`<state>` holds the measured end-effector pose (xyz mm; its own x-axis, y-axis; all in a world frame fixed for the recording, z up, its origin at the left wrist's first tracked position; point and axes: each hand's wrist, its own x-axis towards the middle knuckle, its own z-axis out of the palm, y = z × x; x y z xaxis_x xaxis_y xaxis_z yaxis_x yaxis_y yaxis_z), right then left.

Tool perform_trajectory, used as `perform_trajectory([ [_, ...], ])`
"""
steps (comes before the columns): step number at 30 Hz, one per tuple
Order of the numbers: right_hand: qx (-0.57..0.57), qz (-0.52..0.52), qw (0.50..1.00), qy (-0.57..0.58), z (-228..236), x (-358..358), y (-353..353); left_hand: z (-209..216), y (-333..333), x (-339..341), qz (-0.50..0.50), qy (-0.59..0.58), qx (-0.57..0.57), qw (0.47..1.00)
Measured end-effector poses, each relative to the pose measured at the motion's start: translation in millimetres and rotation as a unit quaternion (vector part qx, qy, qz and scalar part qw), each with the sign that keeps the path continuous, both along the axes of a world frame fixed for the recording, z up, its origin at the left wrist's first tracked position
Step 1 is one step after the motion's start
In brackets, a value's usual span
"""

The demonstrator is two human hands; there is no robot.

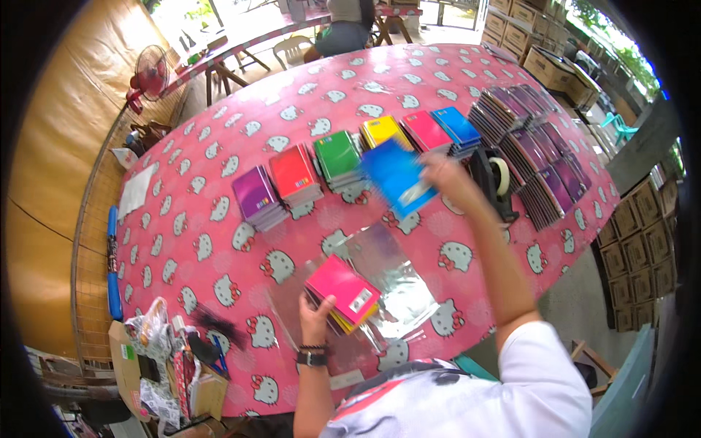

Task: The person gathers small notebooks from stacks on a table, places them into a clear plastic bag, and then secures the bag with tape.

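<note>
My left hand (315, 319) grips a small stack of notebooks by its left edge, thumb on top. A pink notebook (340, 285) lies uppermost, with a yellow notebook (358, 321) showing below. Under the stack, clear plastic sheets or bags (398, 281) lie on the table. Farther off, my right hand (441, 172) holds a blue notebook (393, 174) by its right side, raised and blurred by motion. Behind it runs a row of notebook piles: purple (255, 191), red (293, 172), green (336, 155), yellow (385, 131), pink (425, 131) and blue (457, 125).
A black tape dispenser (485, 181) stands right of the row, beside many stacked dark purple bundles (553, 184). Bags and tools fill a box (182, 365) at near left. Cartons (635, 255) are piled at right. Another person (347, 29) sits at a far table.
</note>
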<state>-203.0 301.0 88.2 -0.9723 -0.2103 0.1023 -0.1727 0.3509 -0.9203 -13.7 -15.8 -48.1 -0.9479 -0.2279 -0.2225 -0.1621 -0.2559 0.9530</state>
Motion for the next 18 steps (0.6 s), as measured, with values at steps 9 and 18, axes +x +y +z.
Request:
perform_trajectory([
  [9,0.019,0.004,0.999,-0.029,-113.4,157.1,-137.1,18.2,23.2,-13.3,-0.022,-0.054,0.013,0.998],
  [18,-0.25,0.172,0.944,-0.127,-67.5,192.1,-109.5,58.3,17.0,34.9,-0.152,0.19,-0.049,0.969],
])
